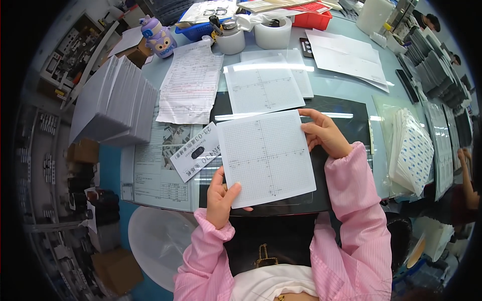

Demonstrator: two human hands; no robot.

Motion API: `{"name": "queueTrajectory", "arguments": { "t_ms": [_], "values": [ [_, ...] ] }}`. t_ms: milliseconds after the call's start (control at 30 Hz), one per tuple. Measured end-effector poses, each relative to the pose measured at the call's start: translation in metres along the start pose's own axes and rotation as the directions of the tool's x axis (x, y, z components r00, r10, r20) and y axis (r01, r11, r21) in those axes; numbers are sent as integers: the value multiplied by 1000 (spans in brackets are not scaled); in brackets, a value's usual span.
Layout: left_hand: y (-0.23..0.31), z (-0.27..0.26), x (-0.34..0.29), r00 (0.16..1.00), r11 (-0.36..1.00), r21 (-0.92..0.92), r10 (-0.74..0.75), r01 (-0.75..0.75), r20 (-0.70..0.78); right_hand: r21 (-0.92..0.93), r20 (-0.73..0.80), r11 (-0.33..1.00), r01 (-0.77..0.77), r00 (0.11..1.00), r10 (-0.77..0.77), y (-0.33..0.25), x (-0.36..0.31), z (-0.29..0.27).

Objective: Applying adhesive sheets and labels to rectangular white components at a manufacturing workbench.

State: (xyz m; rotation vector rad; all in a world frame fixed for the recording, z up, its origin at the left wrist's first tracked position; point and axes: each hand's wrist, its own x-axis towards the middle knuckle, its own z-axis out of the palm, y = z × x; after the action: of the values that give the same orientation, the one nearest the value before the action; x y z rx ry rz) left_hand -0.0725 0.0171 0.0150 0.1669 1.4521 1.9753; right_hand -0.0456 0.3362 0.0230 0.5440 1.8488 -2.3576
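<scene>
A square white grid sheet (281, 175) with crossed printed axes is held up in front of me, tilted a little, above the black mat (346, 113). My left hand (219, 198) grips its lower left edge, thumb on the face and fingers behind. At its upper right corner, my right hand (326, 133) pinches the sheet between thumb and fingers. Another grid sheet (246, 98) lies just beyond, with a further sheet (301, 80) partly under it. A white label card (183, 163) with a dark oval spot rests left of the held sheet, which covers part of it.
A tall stack of white sheets (113, 103) stands at left, beside a creased paper form (188, 85). Along the back are a purple bottle (158, 40), white rolls (272, 35) and a red tray (314, 20). Bubble-wrapped packs (409, 150) lie at right. Other people are at far right.
</scene>
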Motion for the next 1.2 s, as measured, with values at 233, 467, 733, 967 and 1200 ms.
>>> {"name": "queueTrajectory", "arguments": {
  "t_ms": [233, 467, 733, 967, 1200],
  "values": [
    [4, 0, 0, 999, 1000, -8, -23, 23, 47, -60, -26, 998, -19, 1000, 18, -2, -1, 1],
    [5, 4, -2, 1000, 1000, -20, -2, 2, -11, -71, -39, 997, -19, 999, 17, -5, -1, 4],
    [3, 1, -3, 1000, 999, -40, 7, -7, -9, -68, -23, 997, -31, 999, 29, -2, 0, 0],
    [5, -3, -3, 998, 998, -59, -33, 36, 57, -87, -56, 996, -34, 998, 29, -4, -2, 4],
    [5, -4, -4, 998, 998, -58, -34, 36, 47, -83, -35, 996, -20, 999, 18, -3, 0, 3]
  ]
}}
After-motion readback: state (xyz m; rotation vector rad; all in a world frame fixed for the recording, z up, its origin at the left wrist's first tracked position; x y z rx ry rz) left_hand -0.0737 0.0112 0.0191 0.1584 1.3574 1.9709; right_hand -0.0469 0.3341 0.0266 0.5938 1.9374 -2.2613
